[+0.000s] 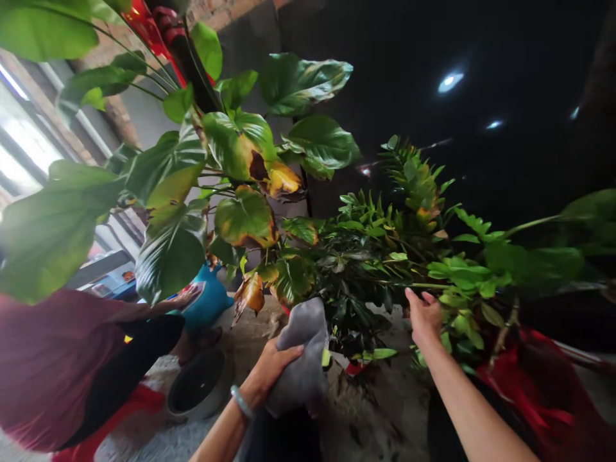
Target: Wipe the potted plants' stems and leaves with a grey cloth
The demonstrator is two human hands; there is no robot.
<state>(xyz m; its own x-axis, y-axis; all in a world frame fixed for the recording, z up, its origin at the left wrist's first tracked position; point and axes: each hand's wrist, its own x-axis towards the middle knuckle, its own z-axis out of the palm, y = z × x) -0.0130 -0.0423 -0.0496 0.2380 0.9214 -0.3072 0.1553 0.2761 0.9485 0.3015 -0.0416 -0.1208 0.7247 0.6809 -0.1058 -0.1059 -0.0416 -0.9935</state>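
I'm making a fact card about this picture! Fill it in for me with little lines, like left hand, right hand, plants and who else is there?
Left hand: the left hand grips a gray cloth; a bracelet is on that wrist
Right hand: the right hand is at the green leaves; whether it touches them is unclear
Tall plant: big leaves, some with yellow-and-brown edges
Other person: someone in a dark red top, on a red stool
On the floor: a round tub

Open room is left between the cloth (305, 350) and the right hand (425, 319), while the way beyond is blocked by leaves (351, 226).
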